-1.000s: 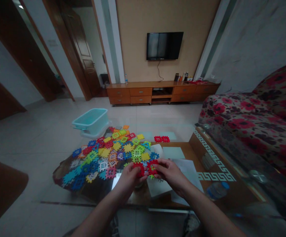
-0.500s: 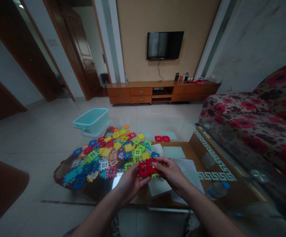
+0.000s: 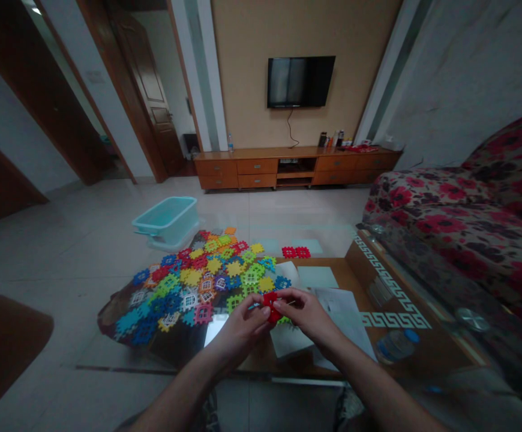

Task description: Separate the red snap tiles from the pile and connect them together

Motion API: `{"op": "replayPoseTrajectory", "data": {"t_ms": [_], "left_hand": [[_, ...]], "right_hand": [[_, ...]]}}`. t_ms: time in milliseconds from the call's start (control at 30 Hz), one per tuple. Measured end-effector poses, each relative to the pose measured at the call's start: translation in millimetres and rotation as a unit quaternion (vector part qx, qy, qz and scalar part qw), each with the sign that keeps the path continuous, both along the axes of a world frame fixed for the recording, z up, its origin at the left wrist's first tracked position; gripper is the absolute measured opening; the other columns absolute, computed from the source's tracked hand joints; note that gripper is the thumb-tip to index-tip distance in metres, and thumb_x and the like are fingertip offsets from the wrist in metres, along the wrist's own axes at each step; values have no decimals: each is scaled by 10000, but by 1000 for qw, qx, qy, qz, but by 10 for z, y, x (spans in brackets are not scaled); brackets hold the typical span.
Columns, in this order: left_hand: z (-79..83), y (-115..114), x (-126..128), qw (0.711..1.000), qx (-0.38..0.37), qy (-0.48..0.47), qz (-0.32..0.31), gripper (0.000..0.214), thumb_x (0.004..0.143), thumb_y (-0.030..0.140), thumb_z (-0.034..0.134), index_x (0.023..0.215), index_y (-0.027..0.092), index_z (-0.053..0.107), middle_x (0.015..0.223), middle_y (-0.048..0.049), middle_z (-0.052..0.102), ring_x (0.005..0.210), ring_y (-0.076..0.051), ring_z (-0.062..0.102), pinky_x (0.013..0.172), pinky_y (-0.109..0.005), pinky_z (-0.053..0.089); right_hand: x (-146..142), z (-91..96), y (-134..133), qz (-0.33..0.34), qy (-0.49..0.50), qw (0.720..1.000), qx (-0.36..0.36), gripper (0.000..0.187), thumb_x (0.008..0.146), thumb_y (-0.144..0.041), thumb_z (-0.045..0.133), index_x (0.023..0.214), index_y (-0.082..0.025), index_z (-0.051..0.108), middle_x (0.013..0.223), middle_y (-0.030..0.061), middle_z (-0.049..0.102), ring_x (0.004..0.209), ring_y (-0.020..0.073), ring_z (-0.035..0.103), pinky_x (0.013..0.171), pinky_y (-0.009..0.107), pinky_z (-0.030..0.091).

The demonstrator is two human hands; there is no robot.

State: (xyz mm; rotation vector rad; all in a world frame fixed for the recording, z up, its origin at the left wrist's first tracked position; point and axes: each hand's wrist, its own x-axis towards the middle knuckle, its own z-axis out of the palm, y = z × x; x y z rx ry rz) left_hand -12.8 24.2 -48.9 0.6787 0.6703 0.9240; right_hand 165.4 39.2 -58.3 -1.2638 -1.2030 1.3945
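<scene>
Between the fingers (image 3: pixel 258 314), red tiles (image 3: pixel 270 305) stand roughly upright.

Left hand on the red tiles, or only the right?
Touching. The head view shows the left hand with its fingertips pressed against the red tiles, with no gap. The right hand pinches them from the other side.
</scene>
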Motion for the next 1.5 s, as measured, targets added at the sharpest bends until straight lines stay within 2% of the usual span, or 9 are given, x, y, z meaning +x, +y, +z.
{"op": "replayPoseTrajectory", "data": {"t_ms": [200,400,500,867,1000,1133,1267,1367,1500], "left_hand": [[-50,34,-13,996,-35,71,35,431,663,312,870,880,193,516,878,-47,697,806,-145,682,784,-267,521],[-104,56,0,982,-48,155,94,543,558,356,910,904,200,522,794,1,664,689,-126,651,699,-253,506],[-161,64,4,978,-23,180,102,532,561,357,903,922,189,550,796,-11,658,686,-139,649,677,-262,503],[-206,84,17,968,18,227,103,567,520,375,915,937,148,604,845,-58,676,712,-167,660,689,-291,512],[-167,95,14,984,-21,146,102,545,578,401,893,976,148,620,834,-48,686,695,-136,653,683,-256,506],[-35,81,-2,994,-60,51,75,408,698,409,816,962,147,650,827,-51,704,700,-135,667,661,-233,509],[66,59,-29,995,-84,34,32,274,758,349,779,895,131,686,879,-88,729,754,-149,678,670,-227,520],[67,57,-43,995,-80,36,41,270,749,345,795,883,136,691,871,-78,727,748,-141,668,661,-223,522],[7,86,-52,995,-52,54,63,322,686,378,839,810,129,677,746,-38,690,630,-106,618,602,-209,496]], "right_hand": [[4,-49,-8,18,-83,995,52,346,727,-315,740,1043,-183,694,861,37,671,740,166,608,687,296,496],[12,136,-147,104,-204,951,209,670,695,-170,730,1326,-278,533,1238,77,596,1051,227,589,883,354,491],[-11,128,-180,128,-241,926,262,688,684,-143,735,1325,-279,523,1263,73,578,1173,247,531,1009,395,430],[-26,23,-142,125,-314,887,315,609,692,-87,654,1271,-246,551,1194,68,630,1116,249,564,973,415,453],[-10,73,-109,79,-280,902,320,541,715,-139,706,1232,-247,585,1139,59,645,1035,225,592,910,384,481],[17,137,-53,25,-213,941,262,495,728,-276,778,1198,-257,624,977,31,632,778,162,577,658,293,478],[36,146,-26,30,-138,968,206,485,742,-340,777,1201,-269,639,974,31,619,740,145,553,571,256,424],[49,144,-26,44,-139,970,195,521,726,-364,798,1214,-282,637,1010,34,621,729,136,546,577,257,425],[88,175,-24,61,-196,951,233,526,728,-369,800,1218,-289,627,1019,33,618,743,141,553,600,268,437]]}}
